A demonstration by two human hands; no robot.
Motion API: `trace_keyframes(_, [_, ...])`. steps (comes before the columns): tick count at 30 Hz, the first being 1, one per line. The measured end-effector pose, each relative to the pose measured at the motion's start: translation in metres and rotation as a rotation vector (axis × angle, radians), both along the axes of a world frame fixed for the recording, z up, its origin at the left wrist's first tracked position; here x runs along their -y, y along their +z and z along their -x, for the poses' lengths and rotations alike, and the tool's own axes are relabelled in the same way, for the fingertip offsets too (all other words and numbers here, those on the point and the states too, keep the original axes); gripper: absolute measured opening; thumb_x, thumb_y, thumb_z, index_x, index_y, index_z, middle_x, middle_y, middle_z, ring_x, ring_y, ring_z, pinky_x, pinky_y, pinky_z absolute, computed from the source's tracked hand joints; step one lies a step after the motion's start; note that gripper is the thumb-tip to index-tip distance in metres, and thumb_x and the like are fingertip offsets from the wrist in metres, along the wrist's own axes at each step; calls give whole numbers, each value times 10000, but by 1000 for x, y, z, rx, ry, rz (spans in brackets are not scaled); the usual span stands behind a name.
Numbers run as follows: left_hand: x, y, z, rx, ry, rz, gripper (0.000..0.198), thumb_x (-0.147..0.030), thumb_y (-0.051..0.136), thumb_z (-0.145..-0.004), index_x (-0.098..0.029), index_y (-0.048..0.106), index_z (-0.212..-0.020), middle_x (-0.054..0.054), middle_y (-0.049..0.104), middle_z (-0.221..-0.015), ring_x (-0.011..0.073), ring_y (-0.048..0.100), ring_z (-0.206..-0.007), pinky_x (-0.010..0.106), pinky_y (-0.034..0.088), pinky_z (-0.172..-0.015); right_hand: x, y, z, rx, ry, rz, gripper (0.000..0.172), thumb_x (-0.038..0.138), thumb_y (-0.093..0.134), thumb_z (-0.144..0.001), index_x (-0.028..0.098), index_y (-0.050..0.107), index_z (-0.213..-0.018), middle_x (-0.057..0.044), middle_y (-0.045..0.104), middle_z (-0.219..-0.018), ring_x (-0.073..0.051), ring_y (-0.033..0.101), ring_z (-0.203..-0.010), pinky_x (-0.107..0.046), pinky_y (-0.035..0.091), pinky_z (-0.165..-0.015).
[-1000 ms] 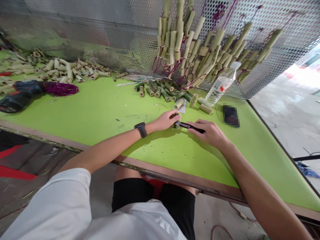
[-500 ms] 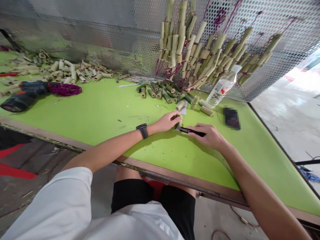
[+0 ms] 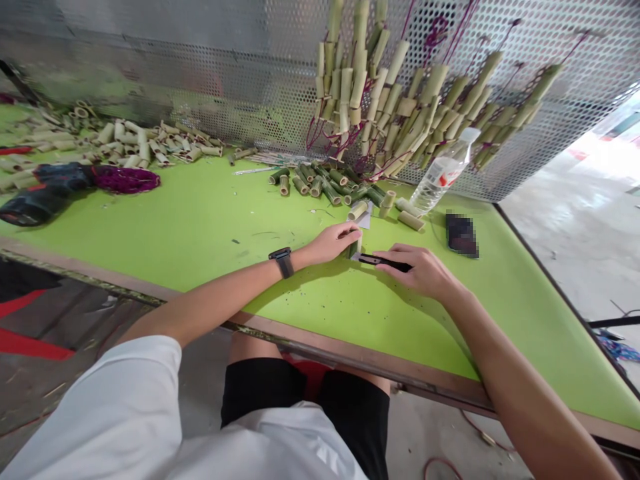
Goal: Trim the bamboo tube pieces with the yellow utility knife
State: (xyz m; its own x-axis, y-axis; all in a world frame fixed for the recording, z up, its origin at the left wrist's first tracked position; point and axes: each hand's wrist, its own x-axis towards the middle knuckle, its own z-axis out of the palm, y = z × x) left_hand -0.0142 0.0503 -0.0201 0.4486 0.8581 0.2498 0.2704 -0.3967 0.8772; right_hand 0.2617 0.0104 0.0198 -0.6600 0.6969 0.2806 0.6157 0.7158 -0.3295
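Green bamboo tube (image 3: 357, 247), front-left of the water bottle (image 3: 442, 177), is gripped by the left hand (image 3: 338, 242), presumably for steadiness; the right hand (image 3: 413, 265) clasps a utility knife (image 3: 373, 260), blade contact unclear.

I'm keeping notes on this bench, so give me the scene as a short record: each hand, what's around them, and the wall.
Left hand: holding a short bamboo piece upright on the green table
Right hand: gripping a black-handled knife
Blade: at the piece's lower end; exact contact too small to tell
Beyond the hands: green bamboo cuttings, clear bottle
Far left: power tool, purple cord bundle
Wall: perforated metal, strung bamboo hanging
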Motion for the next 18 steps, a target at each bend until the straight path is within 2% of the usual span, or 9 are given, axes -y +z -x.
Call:
trace_keyframes(6, [3,4,1,-8,-1,-4,406,-546,478,-1126,-207,660,-995,25,610,-867,171,523,-752,322,399,-710,-3,-6,3,-37,-94,-91,533,592,549,-1137,235,846,-1398,-123,815,-1022,-165,642,-627,-296,476,-590])
trace_keyframes(9, [3,6,1,-7,9,-6,399,-538,501,-1115,-202,675,-987,34,634,-880,172,532,-761,323,399,-712,-3,-4,0,-29,-73,-80,522,595,560,-1131,245,856,-1382,-124,817,-1040,-166,648,-633,-302,481,-606])
trace_keyframes(14, [3,6,-1,-2,50,10,392,-549,579,-1076,-195,702,-964,17,624,-815,158,515,-717,320,366,-687,0,1,-1,-2,17,38,525,617,584,-1118,248,863,-1366,-111,824,-1012,-155,650,-611,-296,486,-611])
trace_keyframes(18, [4,8,-1,18,41,25,433,-601,613,-1049,-196,677,-911,-6,579,-762,148,492,-680,316,344,-667,-1,-4,3,-28,-51,-27,512,593,579,-1125,255,844,-1404,-112,819,-1028,-166,655,-632,-302,479,-606])
